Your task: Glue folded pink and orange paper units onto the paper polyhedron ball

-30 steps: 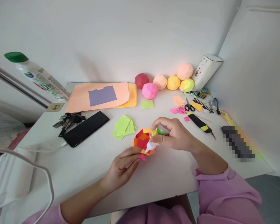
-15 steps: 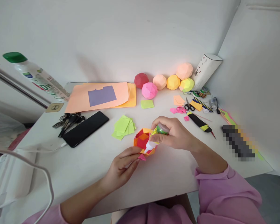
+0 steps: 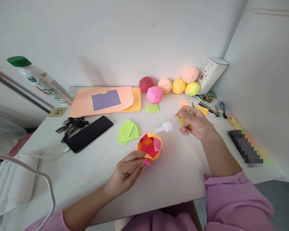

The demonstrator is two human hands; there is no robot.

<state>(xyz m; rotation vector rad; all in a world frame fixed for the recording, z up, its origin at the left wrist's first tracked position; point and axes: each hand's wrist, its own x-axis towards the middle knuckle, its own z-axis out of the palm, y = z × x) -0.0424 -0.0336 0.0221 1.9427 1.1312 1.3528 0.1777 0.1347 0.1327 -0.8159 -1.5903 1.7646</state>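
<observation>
My left hand (image 3: 125,170) is closed at the near edge of a half-open paper ball (image 3: 157,144), its fingers pinching the rim next to a small pink paper flap (image 3: 146,162). Red and orange facets line the ball's inside, with an orange rim and a pink facet at its right. Up and to the right, my right hand (image 3: 195,123) grips a glue bottle (image 3: 168,127), whose white nozzle points left above the table. Motion smears the nozzle, and the fingers hide most of the bottle's body.
Green paper pieces (image 3: 128,132) lie left of the ball. Finished paper balls (image 3: 165,86) line the back wall. A phone (image 3: 89,134) and keys (image 3: 71,125) lie at left, near a tall green-capped bottle (image 3: 45,81). Pens (image 3: 209,109) and a white box (image 3: 213,75) are at right.
My right hand has moved up and right with the glue bottle, drawing its nozzle away from the ball's rim. My left hand and the ball have stayed nearly in place.
</observation>
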